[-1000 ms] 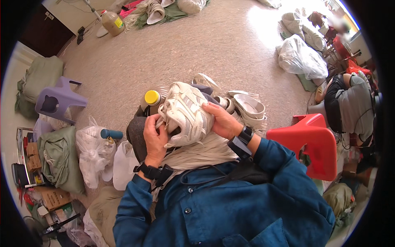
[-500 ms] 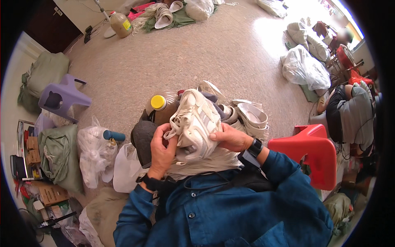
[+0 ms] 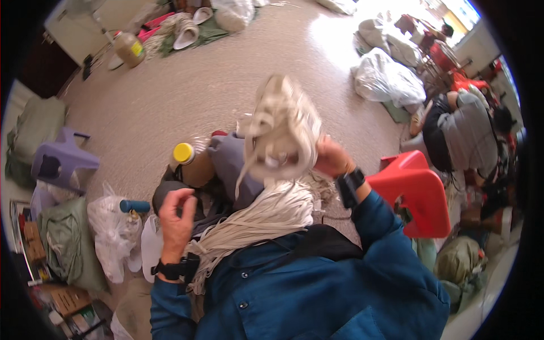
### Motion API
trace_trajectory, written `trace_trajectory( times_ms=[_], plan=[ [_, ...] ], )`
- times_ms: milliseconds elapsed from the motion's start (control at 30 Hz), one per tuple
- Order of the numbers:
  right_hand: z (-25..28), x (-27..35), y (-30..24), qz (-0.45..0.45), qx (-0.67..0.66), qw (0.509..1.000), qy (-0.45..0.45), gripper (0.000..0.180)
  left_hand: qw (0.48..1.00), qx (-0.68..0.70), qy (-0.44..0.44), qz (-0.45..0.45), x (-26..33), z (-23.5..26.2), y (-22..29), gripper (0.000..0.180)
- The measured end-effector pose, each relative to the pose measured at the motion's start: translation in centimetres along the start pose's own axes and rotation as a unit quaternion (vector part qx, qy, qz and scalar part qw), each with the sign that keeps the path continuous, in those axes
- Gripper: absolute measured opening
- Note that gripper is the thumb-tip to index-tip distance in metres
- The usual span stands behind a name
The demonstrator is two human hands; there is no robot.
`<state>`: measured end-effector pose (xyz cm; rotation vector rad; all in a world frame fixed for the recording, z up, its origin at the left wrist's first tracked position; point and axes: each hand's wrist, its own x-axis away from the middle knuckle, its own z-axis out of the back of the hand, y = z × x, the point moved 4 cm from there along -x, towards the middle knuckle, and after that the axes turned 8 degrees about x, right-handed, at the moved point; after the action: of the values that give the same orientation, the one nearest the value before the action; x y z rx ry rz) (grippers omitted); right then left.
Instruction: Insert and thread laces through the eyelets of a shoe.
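Observation:
A cream lace-up sneaker [image 3: 281, 122], blurred by motion, is raised in front of me with its laces dangling. My right hand [image 3: 333, 157] grips it by its right side; some of those fingers are hidden behind the shoe. My left hand [image 3: 175, 221] is apart from the shoe, fingers bent and thumb separated, with nothing visible in it. A thick bundle of off-white shoelaces [image 3: 263, 218] lies across my lap. Grey cloth [image 3: 229, 161] covers my leg beneath the sneaker. Just beyond my left hand is a plastic jar with a yellow lid [image 3: 183, 153].
A red plastic stool [image 3: 416, 195] stands at my right, and a purple stool [image 3: 65, 158] at far left. Clear plastic bags [image 3: 113, 232] and a blue bottle [image 3: 135, 206] lie to the left. Another person [image 3: 464, 133] bends over at the right, near white bags [image 3: 388, 79].
The sneaker has moved up and away from my lap in my right hand. My left hand has let go of its laces and drawn back left. The view has shifted to the right.

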<state>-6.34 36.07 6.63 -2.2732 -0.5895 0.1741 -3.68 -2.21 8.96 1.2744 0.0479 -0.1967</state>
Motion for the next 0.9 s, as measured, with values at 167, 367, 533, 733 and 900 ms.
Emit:
trace_trajectory(
  times_ms=[167,367,533,733,900],
  plan=[
    [4.9,0.9,-10.2,0.095,0.297,0.924,0.220,0.044,0.965,-0.252,0.025,-0.070,-2.6,3.4,-2.1,0.017],
    [10.7,2.8,-7.7,0.079,0.099,0.960,0.250,0.054,0.949,-0.307,-0.052,-0.053,-4.2,1.2,-5.8,0.019],
    [11.0,2.0,-5.2,0.053,0.108,0.956,0.268,0.058,0.940,-0.329,-0.062,-0.063,-5.8,0.7,-5.9,0.018],
    [14.6,2.8,-6.2,-0.044,0.327,0.892,0.309,0.052,0.922,-0.384,-0.051,-0.033,-5.3,2.5,-7.9,0.018],
    [11.0,1.9,-4.7,0.011,0.172,0.962,0.211,0.057,0.963,-0.261,-0.059,-0.016,-6.5,1.5,-6.3,0.014]
  ],
)
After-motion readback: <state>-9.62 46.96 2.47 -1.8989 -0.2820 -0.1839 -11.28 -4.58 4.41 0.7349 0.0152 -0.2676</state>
